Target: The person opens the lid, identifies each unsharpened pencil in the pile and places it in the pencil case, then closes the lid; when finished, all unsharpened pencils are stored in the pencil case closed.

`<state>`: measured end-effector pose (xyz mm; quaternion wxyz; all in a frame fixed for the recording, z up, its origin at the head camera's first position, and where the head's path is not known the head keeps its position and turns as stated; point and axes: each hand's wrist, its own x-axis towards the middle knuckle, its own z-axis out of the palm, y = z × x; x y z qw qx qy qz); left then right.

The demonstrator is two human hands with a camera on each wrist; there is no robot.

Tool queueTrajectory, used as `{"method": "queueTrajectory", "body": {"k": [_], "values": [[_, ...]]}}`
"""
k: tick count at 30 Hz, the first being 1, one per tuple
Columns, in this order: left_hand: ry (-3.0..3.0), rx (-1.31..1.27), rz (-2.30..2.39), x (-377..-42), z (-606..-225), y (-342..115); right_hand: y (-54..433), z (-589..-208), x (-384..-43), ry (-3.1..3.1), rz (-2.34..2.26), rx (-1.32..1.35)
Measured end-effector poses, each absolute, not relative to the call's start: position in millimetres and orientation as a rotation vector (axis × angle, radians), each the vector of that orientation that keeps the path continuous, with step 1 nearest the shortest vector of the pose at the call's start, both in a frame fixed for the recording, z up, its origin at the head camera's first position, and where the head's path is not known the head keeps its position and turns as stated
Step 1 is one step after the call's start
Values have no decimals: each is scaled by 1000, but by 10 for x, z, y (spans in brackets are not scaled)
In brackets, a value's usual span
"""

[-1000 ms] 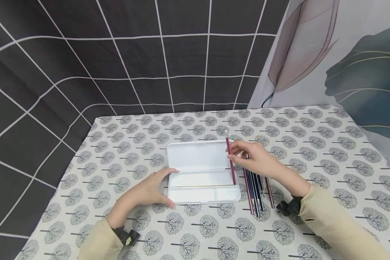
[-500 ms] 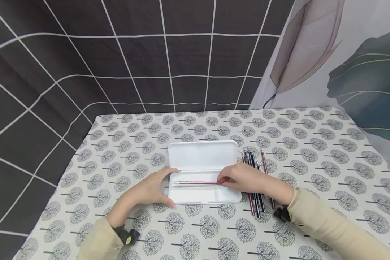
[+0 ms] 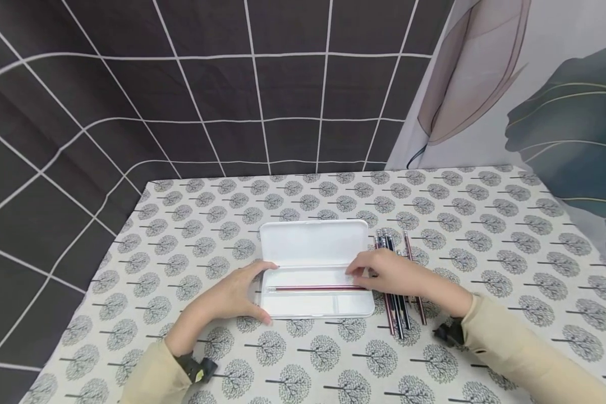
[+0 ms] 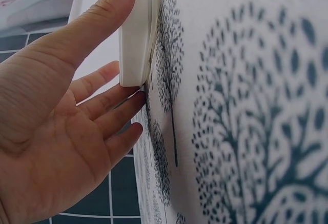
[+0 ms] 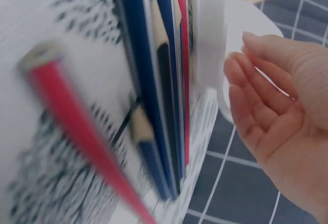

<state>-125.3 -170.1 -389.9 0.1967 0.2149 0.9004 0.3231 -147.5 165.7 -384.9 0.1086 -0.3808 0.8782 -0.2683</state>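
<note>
A white pencil case (image 3: 314,241) lies on the table with its lid folded back. My left hand (image 3: 232,293) holds the case's left end between thumb and fingers; in the left wrist view the thumb (image 4: 97,16) lies along its side and the fingertips reach the corner. A red pencil (image 3: 313,288) lies lengthwise in the case beside the compartment ridge. Over the case's right end, my right hand (image 3: 391,272) has loosely bent fingers with nothing between them. Several dark and red pencils (image 3: 396,317) lie right of the case, partly under this hand.
One red pencil (image 5: 84,131) lies a little apart from the dark blue pencils (image 5: 141,55). The tablecloth (image 3: 293,359) has a tree print. Behind the table hangs a dark curtain (image 3: 222,90) with white grid lines.
The right hand first holds a red pencil upright over the case, then lowers it lengthwise inside and lets it go, drawing slightly back right. The left hand stays at the case's left end.
</note>
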Motion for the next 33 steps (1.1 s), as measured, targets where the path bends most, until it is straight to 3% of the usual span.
{"method": "queueTrajectory", "body": {"k": [14,23,33], "values": [[2516,623,932,-1241,-3908,-1692,2157,-3861,-1420,2597,-1112,-375],[2519,627,925,-1244,-3911,-1697,1997,-3898,-1456,2699,-936,-249],[2519,654,899,-1257,-3872,-1675,1816,-3896,-1454,2851,-712,-304]]}}
